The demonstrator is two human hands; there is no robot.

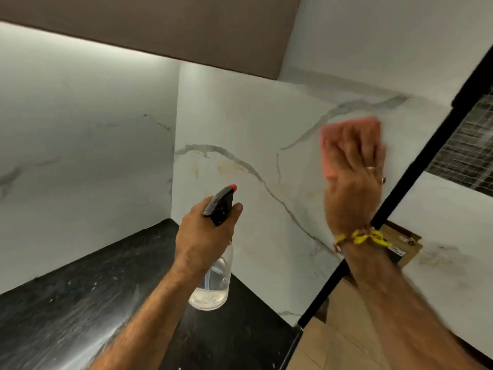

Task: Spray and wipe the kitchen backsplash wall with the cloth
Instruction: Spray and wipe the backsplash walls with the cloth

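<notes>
The white marble backsplash wall (240, 124) with grey veins fills the middle of the head view. My right hand (352, 182) presses a pink cloth (330, 145) flat against the wall at the upper right, fingers spread and blurred. My left hand (205, 236) grips a clear spray bottle (213, 287) with a black trigger head and a red nozzle tip, held upright in front of the wall above the counter. The bottle holds a little clear liquid at the bottom.
A black stone counter (80, 303) runs under the wall at lower left. A black metal post (410, 180) crosses diagonally on the right, close to my right wrist. A brown upper cabinet (160, 22) hangs above. A cardboard box (405, 247) sits behind my right wrist.
</notes>
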